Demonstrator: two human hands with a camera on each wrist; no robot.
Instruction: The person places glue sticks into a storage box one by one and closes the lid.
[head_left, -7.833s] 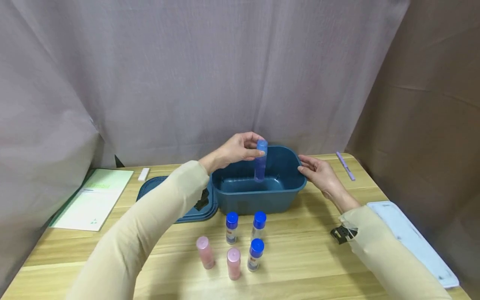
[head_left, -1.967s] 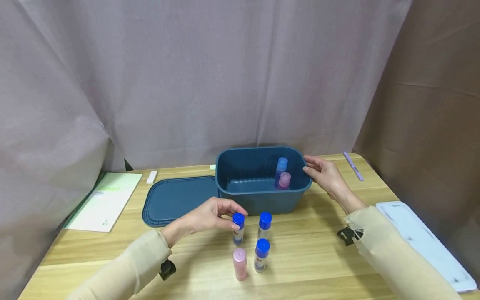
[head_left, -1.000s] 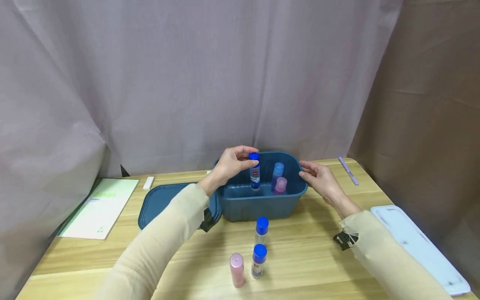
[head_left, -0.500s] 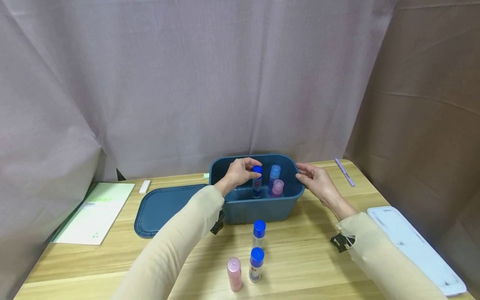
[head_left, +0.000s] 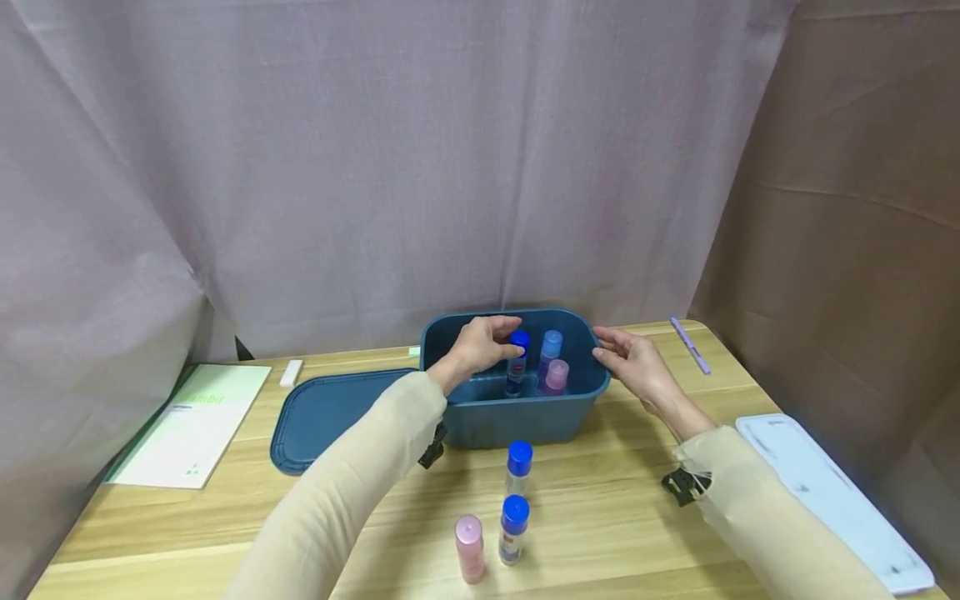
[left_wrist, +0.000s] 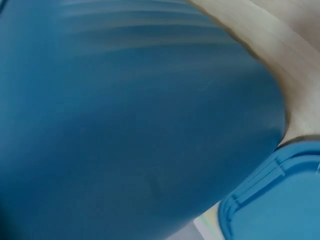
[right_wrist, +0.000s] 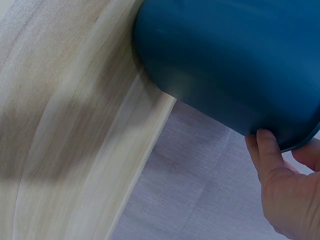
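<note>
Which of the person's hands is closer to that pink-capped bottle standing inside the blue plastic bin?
Right. The right hand rests on the bin's right rim, just beside the pink-capped bottle. The left hand grips a blue-capped bottle further left.

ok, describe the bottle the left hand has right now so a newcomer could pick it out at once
Start at the dark teal bin at the back middle of the wooden table. Three bottles stand inside it; the left hand pinches the cap of the leftmost bottle. Its cap is deep blue, unlike the pale blue-capped bottle and the pink-capped bottle beside it.
</note>
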